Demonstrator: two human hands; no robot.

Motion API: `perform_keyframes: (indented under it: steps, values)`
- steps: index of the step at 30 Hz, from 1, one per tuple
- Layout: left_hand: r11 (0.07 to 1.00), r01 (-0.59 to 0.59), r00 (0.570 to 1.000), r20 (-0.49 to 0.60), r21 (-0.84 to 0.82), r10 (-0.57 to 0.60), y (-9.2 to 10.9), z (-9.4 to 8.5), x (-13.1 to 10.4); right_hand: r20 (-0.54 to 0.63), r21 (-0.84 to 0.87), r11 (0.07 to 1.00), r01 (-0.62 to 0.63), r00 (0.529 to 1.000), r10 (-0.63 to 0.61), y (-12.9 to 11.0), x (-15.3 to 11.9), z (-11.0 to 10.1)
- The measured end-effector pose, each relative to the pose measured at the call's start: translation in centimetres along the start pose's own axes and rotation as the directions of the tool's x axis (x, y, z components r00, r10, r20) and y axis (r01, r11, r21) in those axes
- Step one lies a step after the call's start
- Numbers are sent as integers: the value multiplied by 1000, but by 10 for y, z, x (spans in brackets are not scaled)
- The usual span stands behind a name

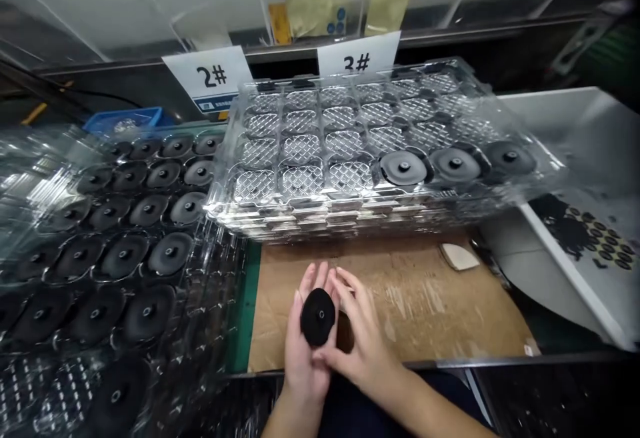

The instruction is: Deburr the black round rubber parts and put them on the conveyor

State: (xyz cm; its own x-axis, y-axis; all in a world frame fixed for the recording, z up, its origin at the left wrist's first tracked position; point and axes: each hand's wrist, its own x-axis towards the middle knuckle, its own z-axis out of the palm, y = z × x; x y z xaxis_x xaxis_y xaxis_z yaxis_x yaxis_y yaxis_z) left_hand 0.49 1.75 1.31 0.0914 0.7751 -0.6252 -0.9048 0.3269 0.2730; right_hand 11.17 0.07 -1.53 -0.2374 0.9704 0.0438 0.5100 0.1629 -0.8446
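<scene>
A black oval part (317,318) with a small ring near its middle lies on the palm side of my left hand (305,358), whose fingers point forward around it. Beside it, my right hand (365,338) is curved, with the thumb near the part's lower edge and the fingertips by my left fingertips. Nothing shows between the right thumb and fingers except a dark gap. Beyond both hands stands a stack of clear plastic trays (350,211). Its top tray holds three dark round parts (404,167) in the front row, at the right.
Clear trays filled with dark parts (125,255) stand at the left, with a blue bin (125,120) behind. Brown cardboard (400,298) covers the bench. A pale pad (459,257) lies on it. At the right, a white tray (575,278) borders small black and yellowish pieces (607,238).
</scene>
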Motion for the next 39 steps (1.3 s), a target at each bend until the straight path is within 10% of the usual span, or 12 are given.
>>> perform_keyframes:
  steps: [13, 22, 29, 39]
  values:
    - [949, 95, 975, 167, 299, -150, 2, -41, -39, 200, 55, 977, 205, 957, -212, -16, -17, -25]
    - [799, 387, 788, 284, 459, -545, 13, -84, -58, 517, 89, 966, 243, 817, -253, -19, -33, -37]
    - [994, 72, 971, 223, 78, -88, 17, -78, -53, 93, -252, 963, 92, 993, -70, 23, -12, -23]
    - [992, -92, 978, 194, 86, 74, 26, -46, -59, 30, -241, 967, 88, 996, -83, 45, 14, 0]
